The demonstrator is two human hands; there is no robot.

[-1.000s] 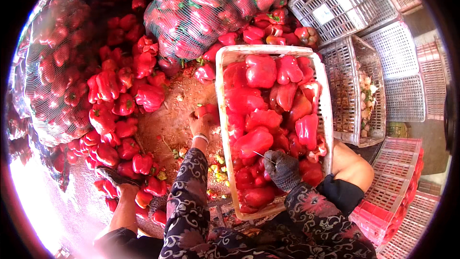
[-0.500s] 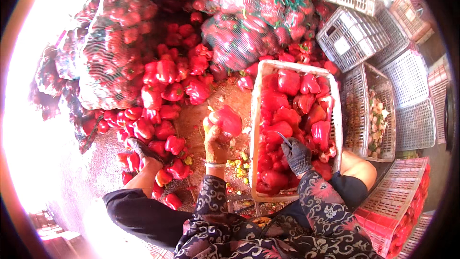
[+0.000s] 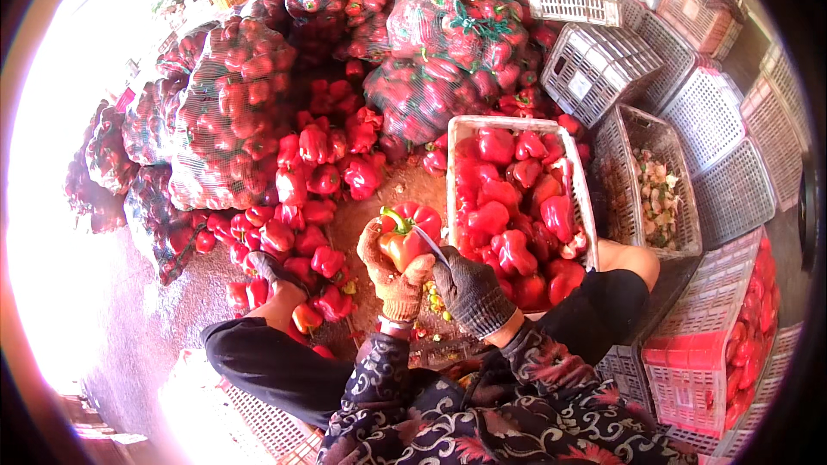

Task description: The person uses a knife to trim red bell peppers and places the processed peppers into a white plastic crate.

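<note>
My left hand (image 3: pixel 394 280), in an orange-tan glove, is wrapped round a red bell pepper (image 3: pixel 412 231) with an orange patch, its green stem turned upward. In my dark-gloved right hand (image 3: pixel 474 291) is a small knife (image 3: pixel 430 242); its thin blade meets the pepper beside the stem. The glove covers most of the knife's handle. Just to the right, a white plastic crate (image 3: pixel 457 131) holds many red peppers without visible stems. On the left a loose heap of whole red peppers (image 3: pixel 312 174) lies on the floor.
Full mesh sacks of peppers (image 3: pixel 226 112) stand beyond the heap. At the right, a crate of cut-off stem pieces (image 3: pixel 662 198) stands among stacked plastic crates (image 3: pixel 594 69). A red crate (image 3: pixel 689 375) of peppers is at lower right. Yellow-green scraps (image 3: pixel 438 303) lie below my hands.
My right hand has moved left with the knife, from over the crate to the pepper. My left hand has turned the pepper so its stem shows. The view has shifted slightly.
</note>
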